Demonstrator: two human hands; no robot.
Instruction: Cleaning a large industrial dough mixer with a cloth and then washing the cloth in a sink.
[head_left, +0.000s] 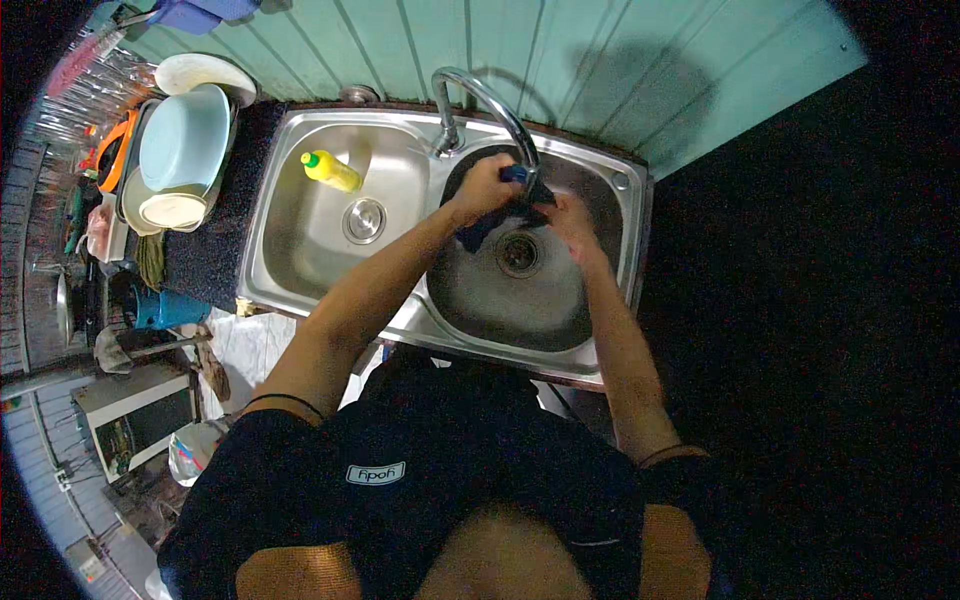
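Both of my hands are over the right basin of a double stainless steel sink (442, 324), below the curved chrome faucet (491, 97). My left hand (484, 187) grips a dark cloth (476, 232), with a small blue part showing by its fingers near the spout. My right hand (571, 223) pinches the right end of the same cloth. The cloth hangs bunched between the hands, partly over the basin's back left side, above the drain (517, 253). A yellow bottle with a green cap (334, 172) lies in the left basin, behind its strainer (364, 221).
Left of the sink, a dark countertop (202, 262) holds a stack of plastic basins (184, 139) and an orange item (116, 154). A green panelled wall (360, 52) rises behind the faucet. A microwave-like appliance (139, 420) stands at the lower left. The right side is dark.
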